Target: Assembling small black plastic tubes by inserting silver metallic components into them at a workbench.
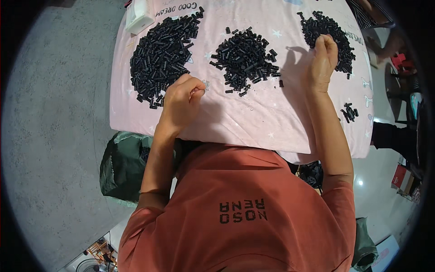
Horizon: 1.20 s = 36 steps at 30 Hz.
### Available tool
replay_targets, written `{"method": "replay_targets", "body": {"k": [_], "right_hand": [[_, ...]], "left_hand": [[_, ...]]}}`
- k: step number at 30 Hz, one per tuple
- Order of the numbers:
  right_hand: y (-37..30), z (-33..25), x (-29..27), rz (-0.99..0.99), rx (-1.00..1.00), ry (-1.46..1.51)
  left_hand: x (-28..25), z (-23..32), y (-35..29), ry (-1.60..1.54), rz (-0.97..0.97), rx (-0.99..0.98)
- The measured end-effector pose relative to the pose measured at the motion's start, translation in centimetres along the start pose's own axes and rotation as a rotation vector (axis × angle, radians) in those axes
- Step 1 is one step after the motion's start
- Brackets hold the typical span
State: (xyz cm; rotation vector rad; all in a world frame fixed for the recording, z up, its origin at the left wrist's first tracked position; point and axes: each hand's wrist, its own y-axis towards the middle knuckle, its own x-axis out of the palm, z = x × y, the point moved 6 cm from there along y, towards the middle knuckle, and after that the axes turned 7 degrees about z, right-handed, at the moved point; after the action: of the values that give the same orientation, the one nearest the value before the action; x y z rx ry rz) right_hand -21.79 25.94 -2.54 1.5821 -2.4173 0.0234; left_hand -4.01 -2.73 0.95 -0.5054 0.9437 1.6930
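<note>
Three heaps of small black cylindrical plastic parts lie on the cloth-covered table: a left heap (158,56), a middle heap (244,59) and a right heap (343,47). My left hand (180,100) is at the near right edge of the left heap, its fingers curled in. Whatever those fingers hold, if anything, is hidden. Over the left side of the right heap, my right hand (321,68) has its fingertips pinched together. I cannot make out any part between them. One loose black part (281,83) lies beside the middle heap.
A pink patterned cloth (258,122) covers the table. Several black parts (349,112) form a small cluster at its right side. A white box (139,20) stands at the far left. A dark green sack (124,167) hangs below the near left edge. Another person's leg (392,45) shows at right.
</note>
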Motion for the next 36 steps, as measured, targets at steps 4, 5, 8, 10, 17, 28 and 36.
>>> {"method": "replay_targets", "body": {"k": [4, 5, 8, 10, 17, 28, 36], "right_hand": [[0.3, 0.6, -0.1, -0.029, -0.076, 0.076], [0.6, 0.6, -0.3, -0.003, -0.043, 0.025], [0.9, 0.8, -0.7, 0.055, -0.004, -0.037], [0.5, 1.1, -0.3, 0.038, 0.075, 0.041], [-1.1, 0.5, 0.9, -0.1, -0.067, 0.017], [-5.2, 0.7, 3.9, -0.418, 0.246, 0.264], [-7.1, 1.2, 4.8, -0.605, 0.442, 0.246]], "left_hand": [[0.3, -0.1, -0.3, 0.011, -0.002, 0.015], [0.4, -0.1, -0.3, 0.036, -0.014, 0.03], [0.6, 0.2, -0.3, 0.056, -0.036, 0.039], [0.7, 0.3, -0.3, 0.051, -0.047, 0.034], [1.0, 0.7, -0.3, 0.105, -0.035, 0.094], [1.0, 2.9, 1.1, -0.083, 0.067, -0.031], [2.6, 5.2, 2.4, -0.191, 0.102, 0.03]]}}
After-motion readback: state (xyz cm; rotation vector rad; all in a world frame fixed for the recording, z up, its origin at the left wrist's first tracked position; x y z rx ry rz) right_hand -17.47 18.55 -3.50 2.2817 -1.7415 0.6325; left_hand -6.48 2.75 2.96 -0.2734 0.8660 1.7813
